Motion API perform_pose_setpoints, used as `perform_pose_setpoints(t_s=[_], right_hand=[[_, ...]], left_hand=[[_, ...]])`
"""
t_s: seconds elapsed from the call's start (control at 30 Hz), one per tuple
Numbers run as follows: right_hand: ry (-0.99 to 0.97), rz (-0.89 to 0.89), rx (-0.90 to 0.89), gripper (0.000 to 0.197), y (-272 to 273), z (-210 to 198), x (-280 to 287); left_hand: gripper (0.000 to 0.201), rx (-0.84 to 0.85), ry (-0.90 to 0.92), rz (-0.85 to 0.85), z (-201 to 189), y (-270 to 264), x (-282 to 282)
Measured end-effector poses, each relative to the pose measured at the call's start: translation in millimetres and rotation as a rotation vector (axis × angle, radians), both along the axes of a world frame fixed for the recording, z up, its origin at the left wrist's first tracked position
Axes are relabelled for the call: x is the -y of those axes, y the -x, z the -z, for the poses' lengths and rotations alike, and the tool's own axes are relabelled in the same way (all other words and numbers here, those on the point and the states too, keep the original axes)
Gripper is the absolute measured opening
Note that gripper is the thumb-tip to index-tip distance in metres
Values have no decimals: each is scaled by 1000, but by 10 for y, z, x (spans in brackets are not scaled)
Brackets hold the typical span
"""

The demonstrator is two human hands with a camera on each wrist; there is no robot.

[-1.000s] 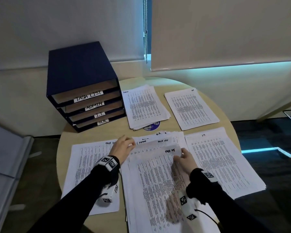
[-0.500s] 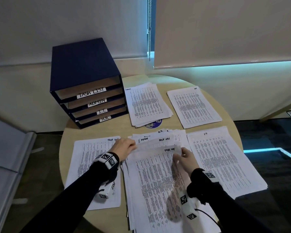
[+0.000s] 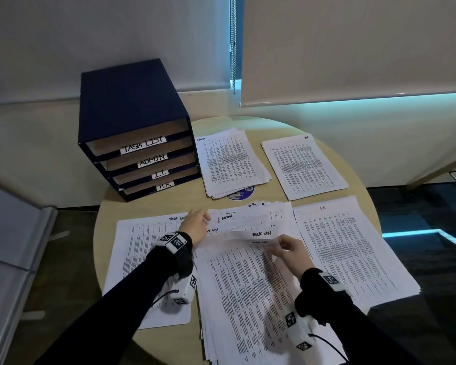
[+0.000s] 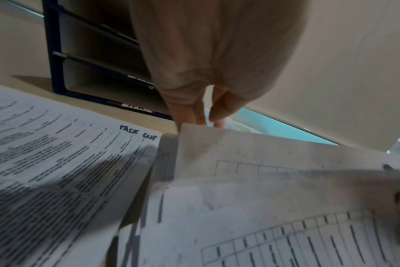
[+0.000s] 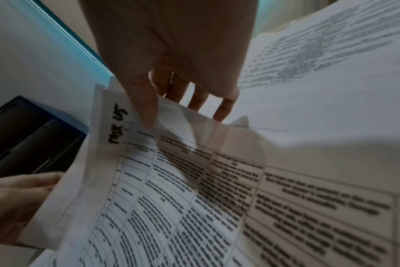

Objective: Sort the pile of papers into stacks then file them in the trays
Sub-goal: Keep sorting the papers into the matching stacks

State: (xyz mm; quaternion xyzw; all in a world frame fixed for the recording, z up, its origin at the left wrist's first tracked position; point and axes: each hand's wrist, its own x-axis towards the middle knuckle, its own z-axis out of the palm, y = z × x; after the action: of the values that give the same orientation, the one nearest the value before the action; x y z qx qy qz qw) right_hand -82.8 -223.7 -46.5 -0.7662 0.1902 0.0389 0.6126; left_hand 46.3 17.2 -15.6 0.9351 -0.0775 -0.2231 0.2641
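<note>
My right hand pinches the far right corner of the top white printed sheet of the unsorted middle pile, thumb on top and fingers beneath, so that corner curls up off the pile; the handwriting beside my thumb reads "TASK LIST". My left hand rests at the pile's far left corner with fingers loosely extended onto the edges; whether it actually grips a sheet I cannot tell. The sheet's long axis runs away from me, toward the blue four-shelf tray cabinet. I judge the coming move turns on this: the white stack headed "TASK LIST" lies immediately left of the pile, under my left forearm, so the left hand is nearer it and the sheet must travel sideways left. Further out on the round tan surface lie the "I.T." stack to the right, the "Admin" stack and another stack beyond, its heading unreadable. The tray labels read TASK LIST, ADMIN, I.T., H.R., top to bottom.
</note>
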Motion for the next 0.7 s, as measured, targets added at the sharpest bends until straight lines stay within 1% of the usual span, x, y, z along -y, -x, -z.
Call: perform_pose_setpoints(t_s=[0.07,0.17,0.23,0.3,0.37,0.43,0.5,0.57,0.6,0.67,0.7], right_hand=[[-16,-28,-10,9,27,-22,10],[-25,-42,3,11,50,-52,21],[-33,-34,8,9,46,-50,24],[-31,-44,2,9,33,-57,25],[-27,-43,-7,11,5,-64,26],[-9,1,-18,19,-23,-57,27],[1,66,-23,34,-42,-62,10],[23,80,-16,43,-54,-67,-1],[41,63,-21,40,-62,-72,1],[94,12,-28,18,-75,-93,-3],[115,-1,-16,9,-73,-104,-12]], left_hand=[[35,-39,-116,12,9,-48,-36],[26,-47,-237,121,-3,-88,-114],[16,42,-267,186,-26,-86,-147],[8,144,-247,225,-56,-54,-150],[10,229,-228,267,-76,-15,-142],[13,285,-231,309,-60,10,-145],[15,330,-257,366,-24,21,-162],[20,366,-283,412,2,33,-176],[24,378,-289,428,21,37,-182],[30,389,-300,451,19,48,-188],[29,409,-295,462,8,64,-196]])
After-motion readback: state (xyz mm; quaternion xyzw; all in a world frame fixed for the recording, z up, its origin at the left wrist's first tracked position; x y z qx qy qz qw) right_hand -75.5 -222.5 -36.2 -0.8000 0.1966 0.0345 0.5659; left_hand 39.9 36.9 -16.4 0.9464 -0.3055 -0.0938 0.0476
